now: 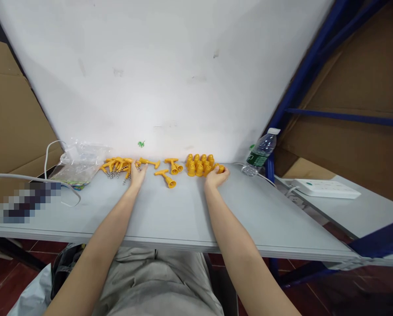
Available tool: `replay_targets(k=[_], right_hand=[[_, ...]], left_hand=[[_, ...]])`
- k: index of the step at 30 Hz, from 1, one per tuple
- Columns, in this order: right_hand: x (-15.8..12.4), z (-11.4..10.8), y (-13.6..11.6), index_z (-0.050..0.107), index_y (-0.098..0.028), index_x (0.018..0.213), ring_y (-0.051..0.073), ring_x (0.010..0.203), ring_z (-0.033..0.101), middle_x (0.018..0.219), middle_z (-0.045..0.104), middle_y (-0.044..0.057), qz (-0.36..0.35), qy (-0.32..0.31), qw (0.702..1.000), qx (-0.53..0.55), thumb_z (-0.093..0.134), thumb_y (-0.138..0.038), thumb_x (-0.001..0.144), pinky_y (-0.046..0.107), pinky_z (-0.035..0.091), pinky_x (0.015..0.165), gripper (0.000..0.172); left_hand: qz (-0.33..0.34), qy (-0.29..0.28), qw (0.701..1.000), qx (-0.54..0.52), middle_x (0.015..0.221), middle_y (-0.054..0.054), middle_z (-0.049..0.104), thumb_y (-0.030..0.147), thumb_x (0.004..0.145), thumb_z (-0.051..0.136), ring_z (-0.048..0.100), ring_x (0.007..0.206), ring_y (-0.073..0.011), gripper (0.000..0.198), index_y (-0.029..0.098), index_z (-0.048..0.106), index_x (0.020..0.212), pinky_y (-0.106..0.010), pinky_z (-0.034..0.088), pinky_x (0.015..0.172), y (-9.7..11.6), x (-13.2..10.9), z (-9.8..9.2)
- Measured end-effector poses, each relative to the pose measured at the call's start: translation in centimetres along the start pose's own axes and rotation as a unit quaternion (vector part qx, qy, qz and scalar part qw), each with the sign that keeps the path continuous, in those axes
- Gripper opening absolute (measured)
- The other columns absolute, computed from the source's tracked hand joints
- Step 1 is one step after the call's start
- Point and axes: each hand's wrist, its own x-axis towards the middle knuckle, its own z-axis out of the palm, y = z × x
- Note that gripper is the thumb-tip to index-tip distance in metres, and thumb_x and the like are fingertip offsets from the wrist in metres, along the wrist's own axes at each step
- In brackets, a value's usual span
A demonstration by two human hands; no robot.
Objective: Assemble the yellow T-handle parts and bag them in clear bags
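My left hand [137, 174] is at the right end of a pile of yellow T-shaped handles [117, 163] with small metal chains. Its fingers are closed around one of these handles, mostly hidden by the hand. My right hand [217, 177] curls around a yellow plastic cup [220, 168] at the right end of a block of upright yellow cups [199, 166]. Between my hands lie T-handles joined to cups, one assembled piece [166, 179] nearest me and a pair [173, 165] behind it. Another yellow T-shaped piece [150, 163] lies just right of my left hand.
A clear plastic bag [84, 160] and white cable [25, 176] lie at the left, near a blurred-out object [28, 202]. A water bottle [262, 151] leans at the right by the blue frame [295, 87]. A white power strip [326, 188] sits on the adjoining surface.
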Motion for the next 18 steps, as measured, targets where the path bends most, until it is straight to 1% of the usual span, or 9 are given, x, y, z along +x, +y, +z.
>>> replay_targets(k=[3, 6, 8, 11, 13, 15, 18], right_hand=[[0.6, 0.8, 1.6, 0.050, -0.022, 0.093, 0.026, 0.109, 0.053, 0.102, 0.054, 0.006, 0.007, -0.017, 0.999, 0.031, 0.048, -0.023, 0.076, 0.055, 0.035, 0.106, 0.017], [1.0, 1.4, 2.6, 0.052, -0.021, 0.092, 0.027, 0.109, 0.055, 0.101, 0.055, 0.006, -0.009, -0.033, 0.998, 0.056, 0.046, -0.021, 0.073, 0.058, 0.036, 0.105, 0.019], [1.1, 1.6, 3.0, 0.053, -0.020, 0.093, 0.028, 0.110, 0.054, 0.103, 0.055, 0.007, -0.011, -0.039, 0.997, 0.061, 0.046, -0.021, 0.072, 0.058, 0.035, 0.105, 0.022], [1.3, 1.6, 3.1, 0.052, -0.019, 0.094, 0.027, 0.109, 0.054, 0.106, 0.055, 0.008, 0.008, -0.045, 0.997, 0.061, 0.048, -0.020, 0.069, 0.056, 0.036, 0.104, 0.025], [1.4, 1.5, 3.1, 0.051, -0.020, 0.093, 0.027, 0.107, 0.054, 0.107, 0.054, 0.009, 0.016, -0.044, 0.997, 0.060, 0.050, -0.021, 0.068, 0.056, 0.037, 0.104, 0.024], [1.5, 1.3, 3.1, 0.049, -0.021, 0.091, 0.027, 0.107, 0.053, 0.109, 0.054, 0.009, 0.013, -0.040, 0.997, 0.060, 0.051, -0.023, 0.068, 0.057, 0.036, 0.104, 0.023], [1.5, 1.1, 3.1, 0.044, -0.023, 0.091, 0.027, 0.108, 0.052, 0.113, 0.052, 0.010, -0.009, -0.064, 0.995, 0.071, 0.052, -0.027, 0.069, 0.056, 0.037, 0.103, 0.024]], left_hand=[[-0.002, 0.003, 0.998, 0.061, 0.136, -0.013, 0.051, 0.029, 0.086, 0.060, 0.055, 0.117, -0.0191, 0.052, 0.020, 0.043, 0.134, -0.028, 0.047, 0.094, 0.5, -0.1, -0.2], [0.031, -0.002, 0.991, 0.133, 0.139, -0.015, 0.048, 0.027, 0.091, 0.050, 0.052, 0.123, -0.0200, 0.046, 0.018, 0.043, 0.135, -0.030, 0.042, 0.103, 1.0, -0.5, -0.5], [0.058, -0.001, 0.980, 0.189, 0.139, -0.014, 0.049, 0.027, 0.092, 0.046, 0.047, 0.128, -0.0217, 0.044, 0.018, 0.044, 0.136, -0.033, 0.038, 0.108, 1.2, -0.7, -0.7], [0.067, 0.005, 0.960, 0.272, 0.140, -0.014, 0.049, 0.028, 0.094, 0.040, 0.041, 0.134, -0.0257, 0.043, 0.019, 0.047, 0.136, -0.041, 0.035, 0.110, 1.4, -1.1, -0.9], [0.061, 0.008, 0.948, 0.313, 0.141, -0.014, 0.048, 0.031, 0.095, 0.037, 0.040, 0.134, -0.0281, 0.043, 0.020, 0.048, 0.136, -0.047, 0.034, 0.109, 1.5, -1.3, -1.1], [0.061, 0.008, 0.939, 0.337, 0.141, -0.014, 0.049, 0.032, 0.096, 0.035, 0.041, 0.134, -0.0291, 0.043, 0.022, 0.049, 0.135, -0.051, 0.033, 0.109, 1.5, -1.4, -1.1], [0.066, 0.001, 0.931, 0.358, 0.142, -0.012, 0.050, 0.030, 0.095, 0.033, 0.042, 0.134, -0.0288, 0.045, 0.024, 0.048, 0.137, -0.056, 0.029, 0.110, 1.4, -1.4, -1.3]])
